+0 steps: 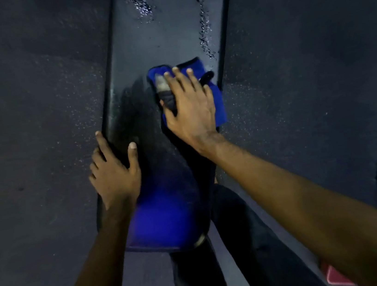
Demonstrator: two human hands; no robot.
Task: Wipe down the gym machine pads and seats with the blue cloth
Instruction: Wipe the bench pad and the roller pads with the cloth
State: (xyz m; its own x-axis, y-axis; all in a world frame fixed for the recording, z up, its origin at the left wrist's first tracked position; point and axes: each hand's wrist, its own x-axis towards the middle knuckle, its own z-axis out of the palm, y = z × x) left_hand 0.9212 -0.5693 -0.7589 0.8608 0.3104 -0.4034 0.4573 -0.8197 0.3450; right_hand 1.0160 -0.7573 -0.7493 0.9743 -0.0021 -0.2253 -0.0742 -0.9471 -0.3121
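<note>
Wet black pad (141,52), rumpled blue cloth (219,104)

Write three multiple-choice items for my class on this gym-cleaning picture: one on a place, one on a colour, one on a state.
1. Where on the pad do the water droplets lie?
A at the far end, beyond the cloth
B at the near end
C on the person's arm

2. What colour is the cloth?
A red
B blue
C white

3. How does the right hand lie?
A in a fist
B flat on the cloth, fingers straight
C lifted off the pad

Answers: 1 A, droplets glisten beyond the cloth; 2 B, blue shows around the hand; 3 B, its straight fingers press the cloth.
</note>
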